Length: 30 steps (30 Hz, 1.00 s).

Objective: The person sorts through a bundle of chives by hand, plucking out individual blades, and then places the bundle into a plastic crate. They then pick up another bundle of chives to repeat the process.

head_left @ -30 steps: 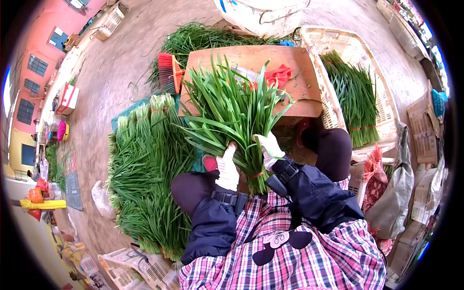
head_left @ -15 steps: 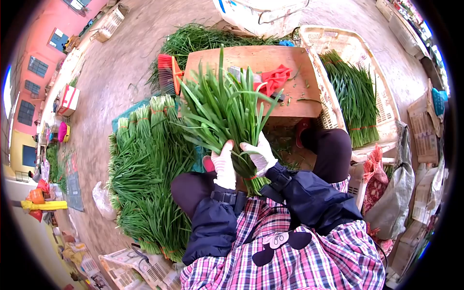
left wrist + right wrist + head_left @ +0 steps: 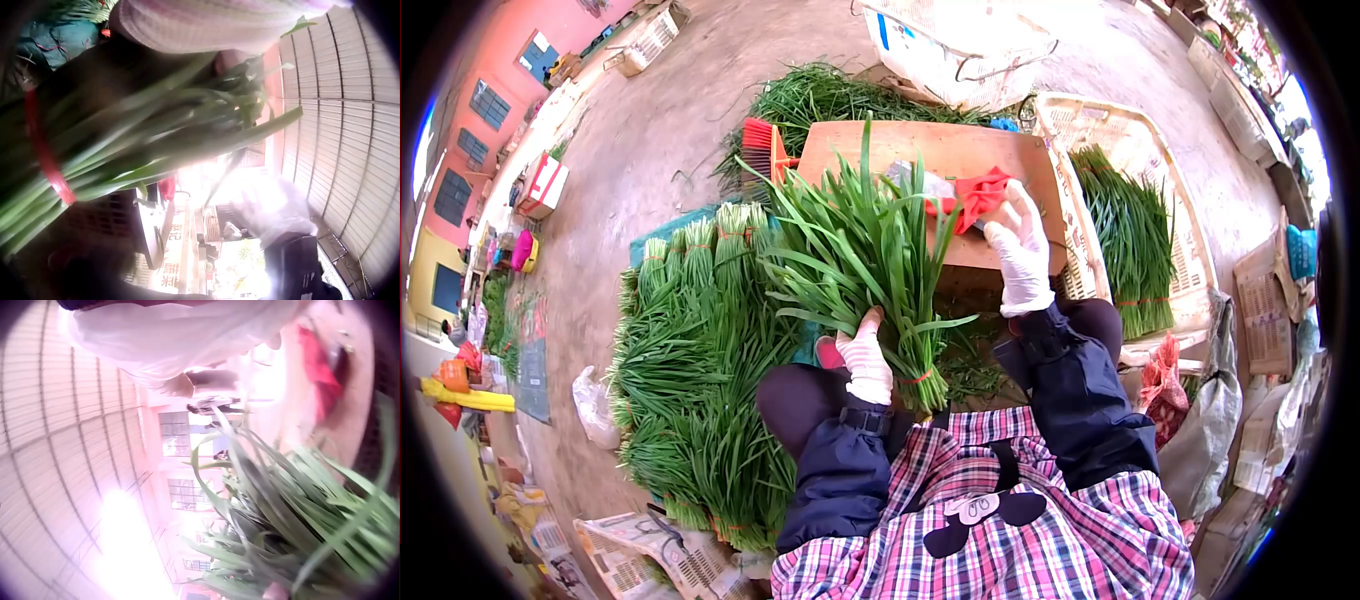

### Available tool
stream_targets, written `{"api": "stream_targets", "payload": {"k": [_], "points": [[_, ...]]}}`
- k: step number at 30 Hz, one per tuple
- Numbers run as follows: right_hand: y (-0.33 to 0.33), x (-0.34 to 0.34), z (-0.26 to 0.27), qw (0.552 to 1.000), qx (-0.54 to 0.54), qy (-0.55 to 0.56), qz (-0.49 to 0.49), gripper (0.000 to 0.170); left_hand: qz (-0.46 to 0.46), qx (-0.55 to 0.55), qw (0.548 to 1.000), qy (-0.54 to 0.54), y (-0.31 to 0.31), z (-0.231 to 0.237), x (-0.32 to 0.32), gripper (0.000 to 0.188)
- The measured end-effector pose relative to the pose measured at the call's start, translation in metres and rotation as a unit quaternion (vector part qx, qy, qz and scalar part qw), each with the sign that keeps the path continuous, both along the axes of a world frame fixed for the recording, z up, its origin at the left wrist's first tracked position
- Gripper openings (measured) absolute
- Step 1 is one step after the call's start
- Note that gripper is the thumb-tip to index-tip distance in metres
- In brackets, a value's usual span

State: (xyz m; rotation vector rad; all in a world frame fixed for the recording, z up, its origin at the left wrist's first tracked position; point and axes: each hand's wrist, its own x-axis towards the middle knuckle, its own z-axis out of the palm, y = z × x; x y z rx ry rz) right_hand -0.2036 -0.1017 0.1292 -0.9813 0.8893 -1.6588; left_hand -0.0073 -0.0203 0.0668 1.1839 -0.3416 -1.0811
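Note:
A leafy bunch of green garlic chives [image 3: 870,250], tied near its stem ends with a red band [image 3: 918,377], stands tilted over the person's lap. My white-gloved left hand [image 3: 866,362] grips the bunch just above the band, thumb across the leaves. In the left wrist view the banded stems [image 3: 112,156] run below the glove. My gloved right hand [image 3: 1022,255] is apart from the bunch, raised by the table's near right edge with its fingers extended and nothing between them. Just beyond its fingertips a crumpled red cloth [image 3: 980,196] lies on the wooden table [image 3: 850,140].
Banded chive bundles [image 3: 700,370] are piled on the left. Loose chives [image 3: 830,95] lie behind the table, with a red broom [image 3: 762,145] at its left corner. A crate [image 3: 1190,200] on the right holds more chives. A white basket [image 3: 960,50] stands at the back.
My right hand has let go of the bunch and moved right and forward toward the red cloth. The left hand still holds the bunch. The head view has shifted slightly.

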Motion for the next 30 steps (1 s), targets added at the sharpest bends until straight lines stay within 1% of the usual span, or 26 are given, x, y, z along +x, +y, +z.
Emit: {"api": "stream_targets", "payload": {"k": [1,2,3,5,7,8,9,11,12,15,16,19,22,25,28,30], "points": [[-0.002,0.0,0.02,1.0,-0.019,0.016,0.012,0.061,-0.003,-0.012,1.0,0.001,-0.001,0.002,-0.001,0.031],[-0.001,0.007,0.039,0.995,-0.051,0.088,0.012,0.047,-0.007,-0.023,1.0,0.001,-0.002,0.006,-0.002,0.031],[-0.006,0.011,0.055,0.928,-0.173,0.326,-0.05,0.035,-0.01,-0.033,0.999,0.0,-0.001,0.008,-0.002,0.03],[-0.011,0.033,0.081,0.879,-0.255,0.403,0.02,0.024,-0.019,-0.011,1.0,0.0,-0.002,0.001,0.0,0.029],[-0.016,0.054,0.098,0.814,-0.343,0.462,0.069,0.017,-0.028,0.002,0.999,-0.016,-0.002,-0.004,-0.001,0.029],[-0.022,0.059,0.094,0.786,-0.344,0.501,0.116,0.016,-0.033,-0.004,0.999,-0.01,-0.003,-0.007,-0.001,0.029],[-0.024,0.063,0.089,0.755,-0.341,0.55,0.106,0.016,-0.034,-0.009,0.999,-0.007,-0.002,-0.008,-0.002,0.029],[-0.03,0.068,0.081,0.687,-0.293,0.657,0.099,0.015,-0.036,-0.019,0.999,-0.003,0.0,-0.007,-0.003,0.03],[-0.034,0.067,0.075,0.653,-0.286,0.695,0.088,0.012,-0.044,-0.015,0.999,0.008,0.003,-0.004,-0.003,0.031],[-0.035,0.065,0.072,0.57,-0.259,0.776,0.071,0.005,-0.048,-0.015,0.999,0.018,0.005,-0.005,-0.002,0.031],[-0.037,0.063,0.066,0.58,-0.265,0.768,0.06,0.006,-0.044,-0.008,0.999,0.022,0.004,-0.007,-0.002,0.03],[-0.035,0.059,0.06,0.595,-0.243,0.763,0.067,0.006,-0.044,-0.009,0.999,0.018,0.003,-0.009,-0.003,0.028],[-0.033,0.061,0.056,0.574,-0.243,0.778,0.08,0.021,-0.032,-0.037,0.998,0.037,0.003,-0.013,-0.004,0.026],[-0.034,0.063,0.056,0.518,-0.237,0.817,0.094,0.018,-0.026,-0.045,0.997,0.054,0.002,-0.017,-0.004,0.025],[-0.034,0.062,0.059,0.507,-0.229,0.823,0.116,0.013,-0.056,-0.034,0.996,0.06,0.003,-0.02,0.0,0.031],[-0.033,0.059,0.059,0.516,-0.239,0.813,0.121,0.011,-0.058,-0.028,0.996,0.062,0.004,-0.019,-0.001,0.031]]}}
